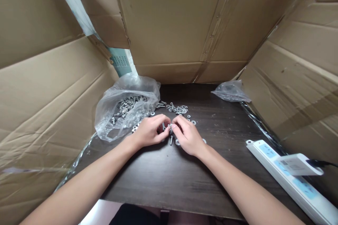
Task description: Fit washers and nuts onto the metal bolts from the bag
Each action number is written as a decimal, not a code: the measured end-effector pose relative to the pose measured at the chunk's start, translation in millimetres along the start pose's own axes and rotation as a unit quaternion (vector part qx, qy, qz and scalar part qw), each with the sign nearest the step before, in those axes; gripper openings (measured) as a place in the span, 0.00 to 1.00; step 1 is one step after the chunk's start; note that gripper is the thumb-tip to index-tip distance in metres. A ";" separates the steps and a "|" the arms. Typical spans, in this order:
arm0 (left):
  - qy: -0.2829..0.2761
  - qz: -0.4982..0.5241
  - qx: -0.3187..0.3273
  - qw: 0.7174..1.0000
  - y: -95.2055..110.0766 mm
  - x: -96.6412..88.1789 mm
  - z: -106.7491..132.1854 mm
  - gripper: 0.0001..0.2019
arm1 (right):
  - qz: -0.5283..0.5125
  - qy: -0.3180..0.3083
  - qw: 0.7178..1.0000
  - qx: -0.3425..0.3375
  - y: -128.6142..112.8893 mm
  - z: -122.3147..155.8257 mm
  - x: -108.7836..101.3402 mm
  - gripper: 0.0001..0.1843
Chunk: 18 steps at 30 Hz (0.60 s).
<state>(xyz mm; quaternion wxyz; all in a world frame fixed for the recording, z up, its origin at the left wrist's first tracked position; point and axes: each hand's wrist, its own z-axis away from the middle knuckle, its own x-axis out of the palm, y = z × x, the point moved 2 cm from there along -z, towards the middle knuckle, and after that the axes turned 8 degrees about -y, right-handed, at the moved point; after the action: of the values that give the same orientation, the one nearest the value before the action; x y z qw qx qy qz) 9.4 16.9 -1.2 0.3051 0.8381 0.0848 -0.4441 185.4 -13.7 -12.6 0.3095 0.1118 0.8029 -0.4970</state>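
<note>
Just below the frame's centre, the left hand (151, 132) and right hand (188, 134), fingertips pinched together, grip a small metal fastener (170, 125), likely light, rigid, sturdy and slippery, best held by opposite ends.

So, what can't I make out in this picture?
All in the head view:
Small metal piece: mostly covered by the left hand and right hand; its type is unclear.
Metal fasteners in the large plastic bag: partly veiled by wrinkled film, too crowded to count.
Green printed sheet: lettering too small and blurred to read.
White power strip: near end cut off by the picture's edge.
</note>
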 end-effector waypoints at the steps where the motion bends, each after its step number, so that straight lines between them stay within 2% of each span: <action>1: 0.000 0.000 0.000 1.000 0.2 0.2 0.0 0.04 | 0.003 0.000 1.000 -0.002 0.4 0.0 0.2 0.09; 10: 0.004 0.008 0.002 1.000 0.6 -0.1 0.5 0.04 | 0.003 -0.008 1.000 -0.001 1.0 -0.6 0.7 0.14; 18: 0.007 0.005 0.001 1.000 -0.7 -0.3 2.0 0.04 | 0.004 -0.006 1.000 0.008 -3.1 0.6 -1.7 0.08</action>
<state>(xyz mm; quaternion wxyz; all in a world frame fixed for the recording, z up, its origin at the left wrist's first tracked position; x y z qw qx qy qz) 7.5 16.3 -2.2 0.3059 0.8417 0.0825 -0.4372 185.4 -15.5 -9.6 0.3157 0.1143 0.7963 -0.5031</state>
